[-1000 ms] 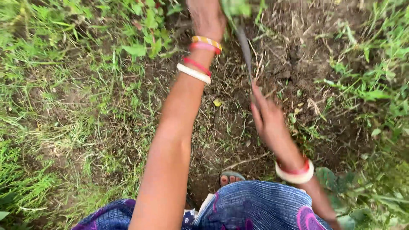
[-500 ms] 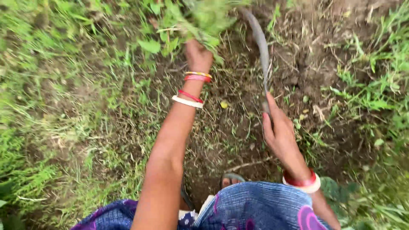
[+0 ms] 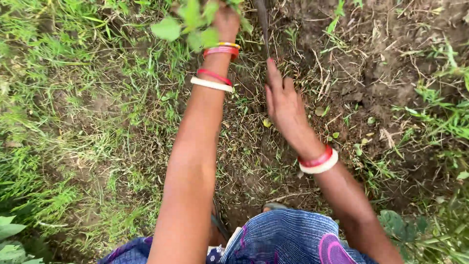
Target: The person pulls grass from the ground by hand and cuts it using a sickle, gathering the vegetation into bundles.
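My left hand (image 3: 225, 22) reaches to the top of the view and grips a bunch of leafy green weeds (image 3: 191, 27). Red, white and yellow bangles ring that wrist. My right hand (image 3: 284, 105) is closed around the handle of a curved sickle (image 3: 263, 22), whose dark blade runs up toward the top edge right beside the weeds. A red and a white bangle sit on the right wrist. Bare soil with dry stalks lies under both hands.
Green grass (image 3: 63, 122) covers the left side. Bare dark soil (image 3: 381, 58) lies at the upper right, with leafy plants (image 3: 439, 117) along the right edge. My blue patterned garment (image 3: 283, 242) and a sandalled foot (image 3: 273, 206) fill the bottom.
The view has shifted, so both hands sit higher in frame. My right hand with the sickle moved left, closer to the weeds held by my left hand.
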